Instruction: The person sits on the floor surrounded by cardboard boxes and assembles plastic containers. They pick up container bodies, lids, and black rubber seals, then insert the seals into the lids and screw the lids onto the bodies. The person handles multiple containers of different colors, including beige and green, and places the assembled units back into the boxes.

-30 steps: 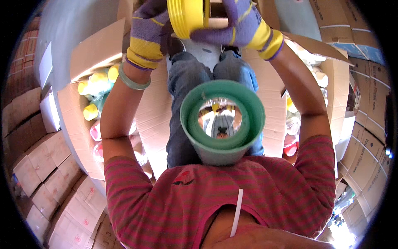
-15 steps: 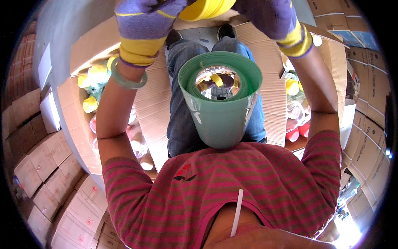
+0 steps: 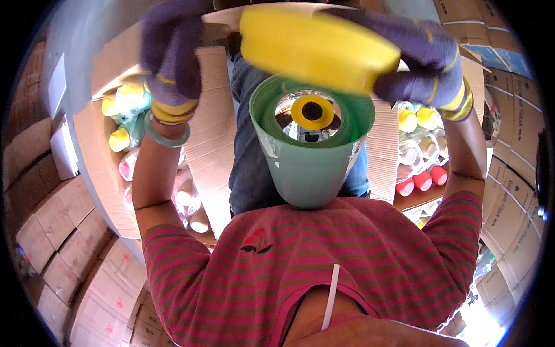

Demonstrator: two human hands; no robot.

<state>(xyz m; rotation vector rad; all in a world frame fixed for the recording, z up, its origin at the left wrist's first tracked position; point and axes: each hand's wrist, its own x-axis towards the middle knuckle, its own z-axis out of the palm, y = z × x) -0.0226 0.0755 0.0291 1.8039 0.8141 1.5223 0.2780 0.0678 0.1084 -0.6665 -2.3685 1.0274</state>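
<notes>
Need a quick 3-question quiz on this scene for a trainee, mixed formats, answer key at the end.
1. Which hand grips the yellow ring?
2. True or false: the yellow ring shows as a reflection in the round mirror-like surface inside the green vessel.
3. On which side is the person's bangle worn? A) right B) left C) both

Key:
1. The right hand; the left hand is apart from it.
2. True.
3. B.
</notes>
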